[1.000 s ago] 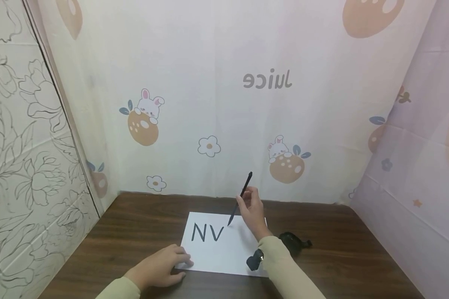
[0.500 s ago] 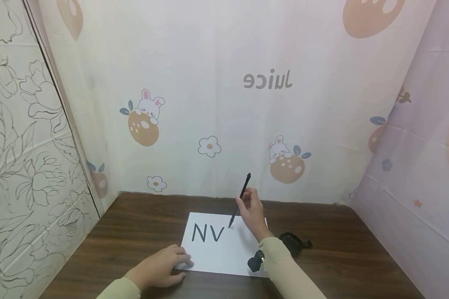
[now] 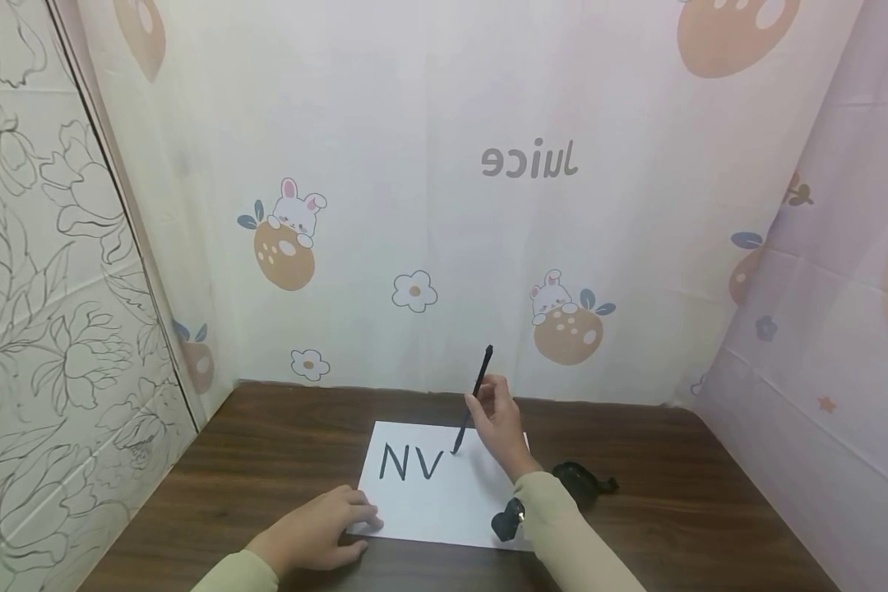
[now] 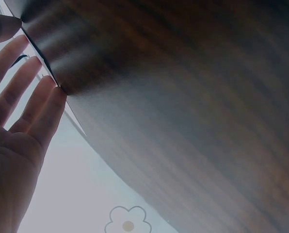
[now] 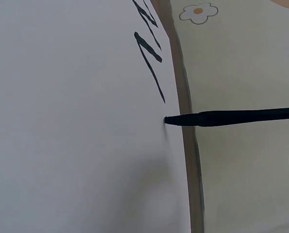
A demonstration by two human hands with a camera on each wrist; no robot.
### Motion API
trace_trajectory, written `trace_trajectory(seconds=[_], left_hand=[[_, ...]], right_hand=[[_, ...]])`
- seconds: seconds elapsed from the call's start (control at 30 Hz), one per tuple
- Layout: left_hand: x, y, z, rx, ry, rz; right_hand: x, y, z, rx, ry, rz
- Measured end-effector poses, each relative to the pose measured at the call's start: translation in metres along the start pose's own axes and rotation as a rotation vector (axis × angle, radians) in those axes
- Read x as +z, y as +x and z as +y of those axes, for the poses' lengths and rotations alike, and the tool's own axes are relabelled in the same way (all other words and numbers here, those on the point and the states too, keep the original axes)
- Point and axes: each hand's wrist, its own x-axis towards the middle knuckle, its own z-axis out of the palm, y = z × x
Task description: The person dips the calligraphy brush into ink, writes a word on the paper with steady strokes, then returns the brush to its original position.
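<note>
A sheet of white paper point(image 3: 429, 510) lies on the table, with a dark letter N point(image 3: 394, 462) and a V point(image 3: 429, 463) near its upper left. My right hand point(image 3: 499, 415) pinches a slim black writing brush point(image 3: 481, 374), which stands tilted with its top leaning right. In the right wrist view the brush tip touches the paper beside the last V stroke, and a small dark mark shows there. My left hand point(image 3: 318, 528) rests at the paper's lower left corner, fingers extended over its edge. The left wrist view shows these fingers point(image 4: 42, 102) spread along that edge.
A black rounded object point(image 3: 575, 483) with a short stub lies right of the paper, partly behind the right sleeve. A small black device point(image 3: 507, 520) is attached at the right wrist. Printed curtains point(image 3: 414, 205) rise behind the brown wooden table point(image 3: 207, 460).
The brush tip has moved slightly down toward me, onto the paper right of the V, and a small mark shows at it. The left hand stays in place.
</note>
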Motion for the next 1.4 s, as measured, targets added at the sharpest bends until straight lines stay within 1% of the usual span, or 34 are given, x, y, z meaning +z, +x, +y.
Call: trace_trajectory(seconds=[0.23,0.43,0.63,0.93,1.1,1.33,1.4], left_hand=[[0.0014,-0.0008,-0.001,0.003,-0.003,0.006],[0.0031,-0.0009,-0.0024,0.008,0.009,0.014],[0.0027,-0.0006,-0.0026,-0.001,0.001,0.003],[0.003,-0.0006,-0.0022,0.024,0.015,0.029],[0.0023,-0.0006,-0.0021,0.025,0.013,0.028],[0.0011,-0.0001,-0.0015,-0.004,-0.007,-0.005],[0.001,0.0,-0.0012,-0.003,-0.006,-0.005]], right_hand=[[-0.0002,-0.0016,0.0003,0.02,-0.003,-0.016],[-0.0005,-0.0021,0.0002,0.012,0.005,-0.022],[-0.0009,-0.0028,-0.0006,0.006,-0.003,-0.025],[-0.001,-0.0042,-0.003,0.039,-0.004,-0.045],[-0.001,-0.0046,-0.0031,0.051,0.003,-0.051],[-0.0014,-0.0051,-0.0029,0.044,0.004,-0.052],[-0.0015,-0.0052,-0.0029,0.043,0.003,-0.052]])
